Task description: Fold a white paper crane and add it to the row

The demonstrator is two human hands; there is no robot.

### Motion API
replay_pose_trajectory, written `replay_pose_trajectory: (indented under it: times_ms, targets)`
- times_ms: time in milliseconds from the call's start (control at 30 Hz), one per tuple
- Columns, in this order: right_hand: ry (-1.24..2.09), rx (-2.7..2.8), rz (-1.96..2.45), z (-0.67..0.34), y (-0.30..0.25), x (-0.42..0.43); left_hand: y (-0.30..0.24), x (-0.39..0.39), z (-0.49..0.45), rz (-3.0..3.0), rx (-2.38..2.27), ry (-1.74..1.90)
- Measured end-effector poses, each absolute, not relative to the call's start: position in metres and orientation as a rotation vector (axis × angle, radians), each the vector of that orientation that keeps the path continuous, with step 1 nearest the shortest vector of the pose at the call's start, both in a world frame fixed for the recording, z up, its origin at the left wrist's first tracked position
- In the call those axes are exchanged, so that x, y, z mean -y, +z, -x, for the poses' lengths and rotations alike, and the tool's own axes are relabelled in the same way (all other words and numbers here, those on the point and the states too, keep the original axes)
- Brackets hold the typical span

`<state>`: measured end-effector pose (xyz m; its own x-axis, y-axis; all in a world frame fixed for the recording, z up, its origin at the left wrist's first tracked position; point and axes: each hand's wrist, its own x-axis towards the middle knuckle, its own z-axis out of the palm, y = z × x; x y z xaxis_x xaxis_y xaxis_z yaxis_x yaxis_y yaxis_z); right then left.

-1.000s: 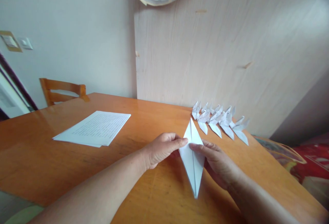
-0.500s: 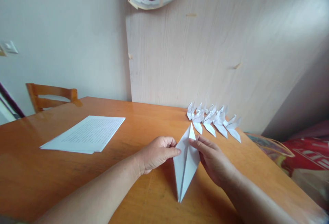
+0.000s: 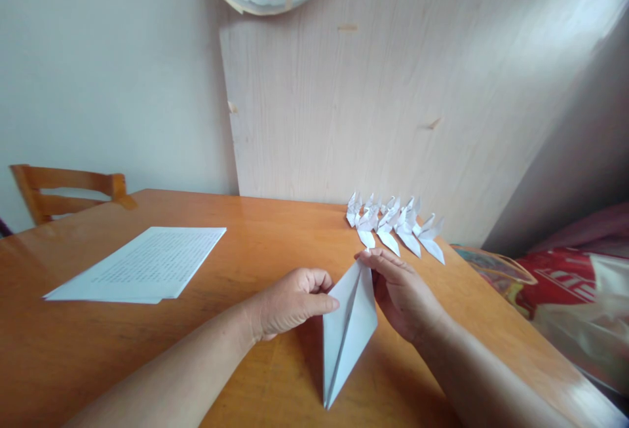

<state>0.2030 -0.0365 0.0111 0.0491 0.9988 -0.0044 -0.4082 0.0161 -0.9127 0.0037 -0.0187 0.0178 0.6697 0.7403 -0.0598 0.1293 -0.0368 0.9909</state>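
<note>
A long white folded paper piece, kite-shaped, stands partly lifted off the orange wooden table. My left hand pinches its left edge between thumb and curled fingers. My right hand grips the upper tip and right flap, fingers closed on the paper. Its lower point rests near the table's front edge.
A row of several finished white paper cranes lies at the table's back by the wooden panel. A stack of printed sheets lies to the left. A wooden chair stands behind the table. Red bags sit at right.
The folded paper has been raised and its upper flap lifted; my right hand moved up to its tip. The view has shifted, so everything sits further left.
</note>
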Motion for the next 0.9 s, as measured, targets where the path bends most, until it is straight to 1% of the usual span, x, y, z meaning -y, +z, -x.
replay_pose_trajectory:
  times_ms: [200, 367, 467, 533, 667, 800, 900]
  targets:
    - [1.357, 0.859, 0.906, -0.206, 0.01, 0.032, 0.021, 0.014, -0.002, -1.544, -0.751, 0.637]
    - [1.284, 0.764, 1.044, -0.213, 0.006, 0.026, 0.022, 0.006, 0.001, -1.559, -0.767, 0.933]
    - [1.251, 0.742, 1.076, -0.216, 0.004, 0.023, 0.018, 0.003, 0.002, -1.749, -0.801, 1.051]
    - [1.213, 0.742, 1.109, -0.217, 0.004, 0.022, 0.013, 0.003, 0.002, -1.988, -0.826, 1.018]
    - [1.114, 0.77, 1.198, -0.218, 0.004, 0.022, 0.005, 0.004, 0.001, -2.419, -0.73, 0.785]
    - [1.062, 0.878, 1.25, -0.217, 0.004, 0.025, 0.0, 0.002, 0.002, -2.656, -0.651, 0.585]
    - [1.016, 1.025, 1.297, -0.215, 0.004, 0.027, 0.0, 0.001, 0.003, -2.732, -0.661, 0.52]
